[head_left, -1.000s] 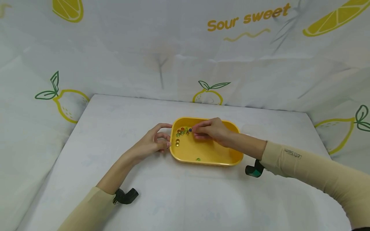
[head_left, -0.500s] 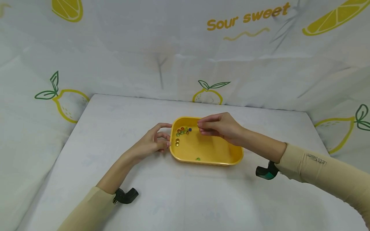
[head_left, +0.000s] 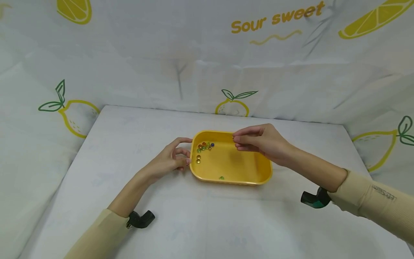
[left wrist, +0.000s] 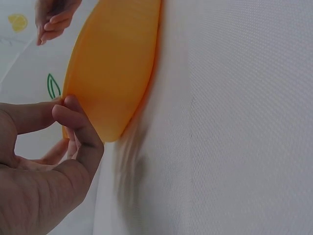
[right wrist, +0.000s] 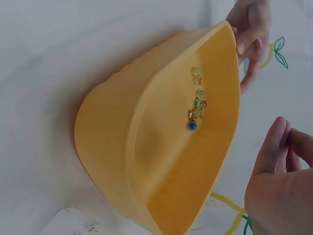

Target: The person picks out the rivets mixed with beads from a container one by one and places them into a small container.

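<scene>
A yellow plastic tray (head_left: pixel 231 172) with high walls stands on the white table. My left hand (head_left: pixel 169 158) holds its left end, thumb and fingers at the rim. Inside, several small glass marbles (head_left: pixel 203 146) in green, amber and orange cluster near the left end, with a blue marble (head_left: pixel 212 145) beside them. A lone green marble (head_left: pixel 221 178) lies by the front wall. My right hand (head_left: pixel 265 142) is raised over the tray's right half, thumb and index finger pinched together. A small glinting piece (head_left: pixel 233 137) shows at these fingertips, mostly hidden by them.
A white cloth backdrop (head_left: pixel 145 64) with lemon prints rises behind the table's (head_left: pixel 161 122) far edge. Black cameras are strapped at both wrists, the left camera (head_left: pixel 141 219) low over the table and the right camera (head_left: pixel 315 199) beyond the tray's right end.
My right hand has lifted from beside the marble cluster and moved right, fingertips pinched throughout. The blue marble and the cluster have stayed in place. My left hand keeps its hold on the tray.
</scene>
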### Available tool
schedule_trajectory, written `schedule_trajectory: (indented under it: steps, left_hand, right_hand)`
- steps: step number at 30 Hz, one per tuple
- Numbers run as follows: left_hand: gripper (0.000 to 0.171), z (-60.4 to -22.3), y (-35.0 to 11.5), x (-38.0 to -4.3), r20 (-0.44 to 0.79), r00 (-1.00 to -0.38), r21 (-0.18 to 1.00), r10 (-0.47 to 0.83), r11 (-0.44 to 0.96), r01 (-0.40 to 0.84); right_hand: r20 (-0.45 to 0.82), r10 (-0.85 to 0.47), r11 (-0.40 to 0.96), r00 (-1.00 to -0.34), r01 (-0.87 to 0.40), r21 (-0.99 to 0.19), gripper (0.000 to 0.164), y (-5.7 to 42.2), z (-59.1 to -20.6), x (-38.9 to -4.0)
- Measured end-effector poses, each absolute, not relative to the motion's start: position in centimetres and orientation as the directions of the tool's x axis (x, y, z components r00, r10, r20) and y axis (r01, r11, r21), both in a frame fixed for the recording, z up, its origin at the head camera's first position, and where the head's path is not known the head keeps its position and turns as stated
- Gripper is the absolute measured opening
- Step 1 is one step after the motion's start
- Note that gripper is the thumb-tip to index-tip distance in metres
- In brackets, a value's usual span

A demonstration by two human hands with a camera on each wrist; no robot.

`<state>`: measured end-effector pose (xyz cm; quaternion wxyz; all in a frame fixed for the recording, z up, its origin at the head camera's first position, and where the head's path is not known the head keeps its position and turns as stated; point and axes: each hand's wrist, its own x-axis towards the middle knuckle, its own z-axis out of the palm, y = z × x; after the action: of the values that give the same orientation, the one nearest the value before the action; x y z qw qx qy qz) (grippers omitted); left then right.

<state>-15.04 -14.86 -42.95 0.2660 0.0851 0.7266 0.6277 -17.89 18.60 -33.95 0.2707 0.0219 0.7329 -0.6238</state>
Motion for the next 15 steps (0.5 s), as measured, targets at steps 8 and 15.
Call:
schedule_trajectory:
  steps: [8,15]
  left_hand:
    - [0.069,-43.0,-14.9,-15.1,-0.284,-0.843,0.956,0.457,0.198,-0.215]
    - [0.069,-43.0,-14.9,-15.1,-0.282,-0.843,0.957,0.458,0.197,-0.213]
  right_hand:
    - [-0.381,-0.314,0.244,-0.870,0.314,-0.918,0.032,20.3,-33.2,-16.8]
    - [-0.331,-0.319,0.248,-0.888,0.259,-0.934,0.033,21.9,-33.0,-16.3]
